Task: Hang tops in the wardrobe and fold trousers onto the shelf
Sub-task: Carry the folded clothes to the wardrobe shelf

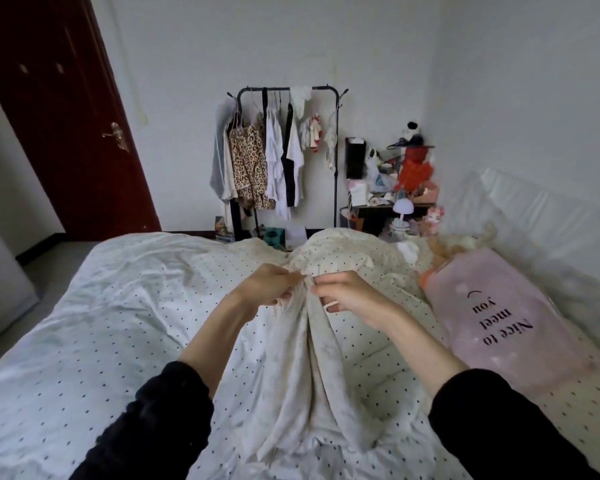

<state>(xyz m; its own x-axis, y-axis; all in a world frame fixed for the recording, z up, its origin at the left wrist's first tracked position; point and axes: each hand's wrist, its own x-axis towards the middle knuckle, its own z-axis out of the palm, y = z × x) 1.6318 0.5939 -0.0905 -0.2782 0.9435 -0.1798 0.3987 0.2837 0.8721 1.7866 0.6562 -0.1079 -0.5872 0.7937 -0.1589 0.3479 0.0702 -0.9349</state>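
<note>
- left hand [269, 285] grip pinches the pale top [302, 368] at its upper edge
- right hand [347, 296] grip pinches it too, just beside the left
- top hangs below both onto the bed [101, 323]

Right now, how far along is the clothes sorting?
Done, it seems: several tops hang on the black clothes rail by the far wall, among them a leopard-print one and white ones. In hand: the left hand and right hand both pinch the top edge of a pale garment draped over the dotted bed. Left: hanging or folding this piece. No folded trousers or shelf are visible.
</note>
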